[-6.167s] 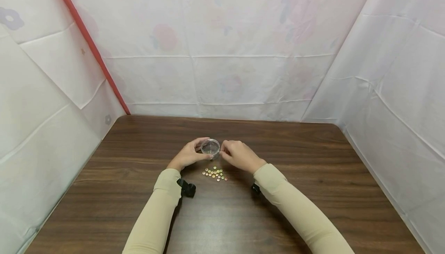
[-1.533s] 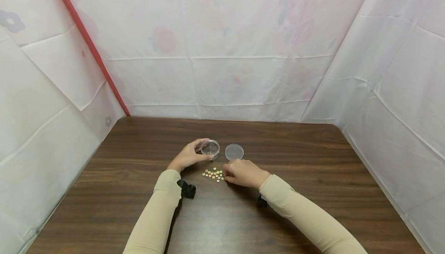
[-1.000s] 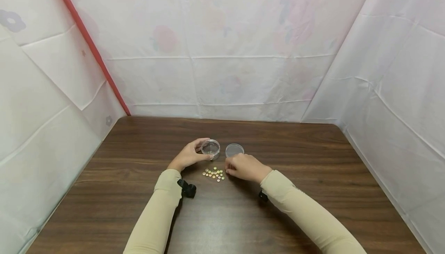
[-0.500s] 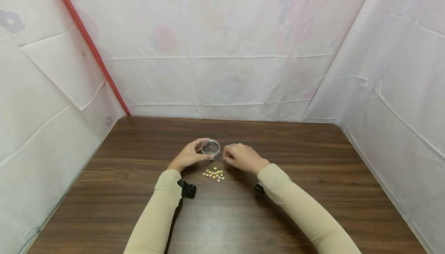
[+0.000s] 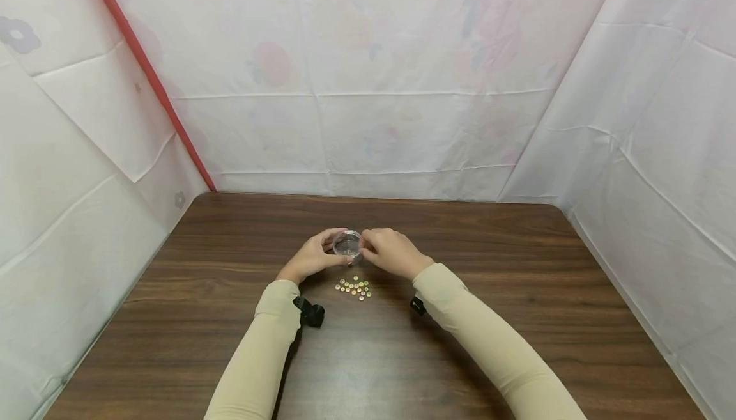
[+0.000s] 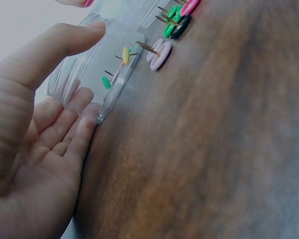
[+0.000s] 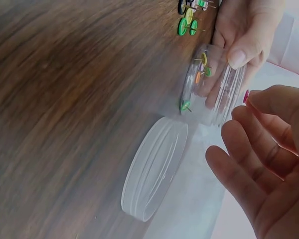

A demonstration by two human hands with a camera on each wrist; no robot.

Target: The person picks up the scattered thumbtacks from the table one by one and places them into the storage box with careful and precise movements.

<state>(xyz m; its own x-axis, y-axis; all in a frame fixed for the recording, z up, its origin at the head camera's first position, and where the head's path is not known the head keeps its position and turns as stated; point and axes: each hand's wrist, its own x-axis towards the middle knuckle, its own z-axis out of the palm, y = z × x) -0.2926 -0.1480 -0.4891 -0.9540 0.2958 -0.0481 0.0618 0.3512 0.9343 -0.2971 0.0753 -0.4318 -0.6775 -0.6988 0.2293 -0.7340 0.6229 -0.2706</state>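
Observation:
A clear round jar [image 5: 347,245] stands on the table, and my left hand [image 5: 312,256] holds it with thumb and fingers around its sides. Inside lie several thumbtacks [image 7: 198,76] of different colours. My right hand [image 5: 393,252] is at the jar's open mouth, pinching a pink thumbtack [image 7: 246,96] between thumb and index finger. In front of the jar, a loose group of thumbtacks [image 5: 353,287] lies on the wood, points up in the left wrist view. The clear lid [image 7: 131,193] rests beside the jar; in the head view my right hand hides it.
The dark wooden table [image 5: 517,318] extends around both arms. White printed cloth [image 5: 356,75] hangs behind and at both sides, with a red strip [image 5: 149,71] at the left. A small black camera [image 5: 310,312] is strapped to the left wrist.
My right hand picked up a thumbtack from the right side of the group, then moved up and left to the jar's mouth. My left hand and the jar stayed in place.

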